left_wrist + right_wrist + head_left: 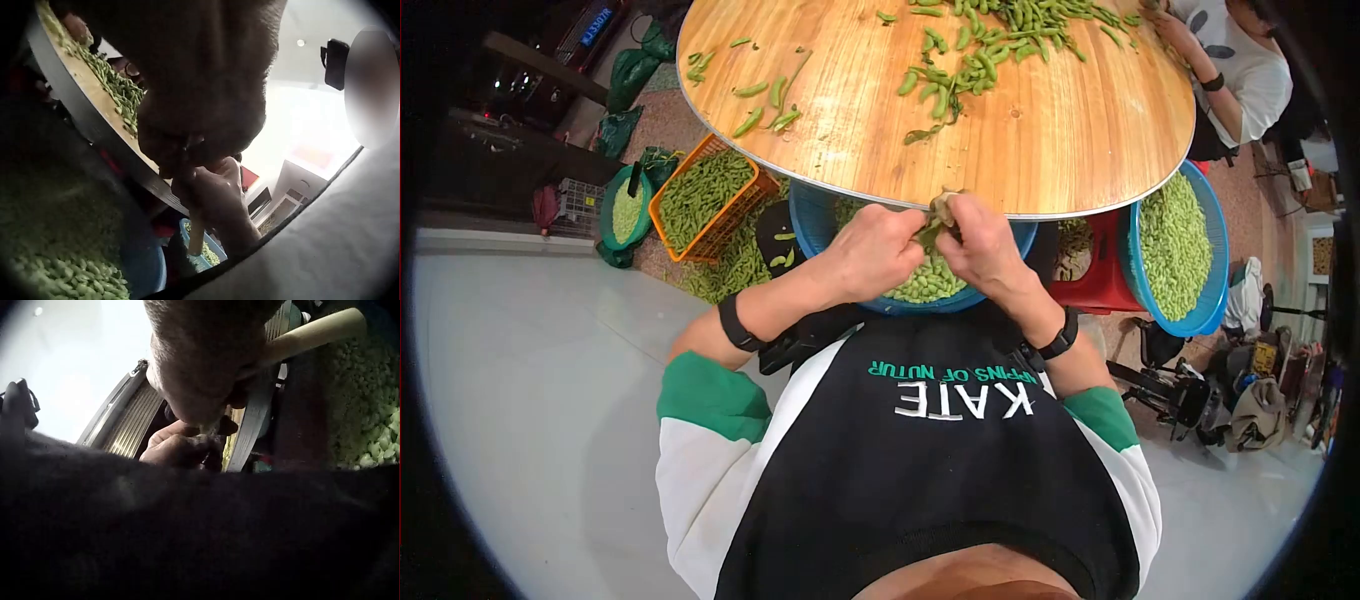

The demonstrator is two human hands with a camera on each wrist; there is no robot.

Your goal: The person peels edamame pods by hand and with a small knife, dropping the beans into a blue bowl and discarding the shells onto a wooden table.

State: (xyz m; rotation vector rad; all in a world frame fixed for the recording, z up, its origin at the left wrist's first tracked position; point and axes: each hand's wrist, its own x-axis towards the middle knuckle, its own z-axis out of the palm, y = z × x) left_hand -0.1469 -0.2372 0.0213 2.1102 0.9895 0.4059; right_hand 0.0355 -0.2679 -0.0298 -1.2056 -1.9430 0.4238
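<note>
My left hand [878, 252] and right hand [982, 245] meet knuckle to knuckle just below the table's near edge, above a blue basin [798, 222] of shelled pale green beans [930, 280]. My left fingers pinch a green bean pod [926, 236], mostly covered by both hands. A dull brownish scrap [943, 205] shows by the right thumb. From beneath my curled right hand juts a smooth pale wooden handle [315, 334], blunt at its end; its other end is hidden in the grip. The same handle [196, 236] points downward in the left wrist view.
Unshelled pods [980, 65] lie on the round wooden table [820, 120]. Another blue basin [1217, 290] of beans stands at right by a red stool [1095, 290]. At left are an orange crate [730, 210] of pods and a green basin [640, 235]. A person [1250, 75] sits across the table.
</note>
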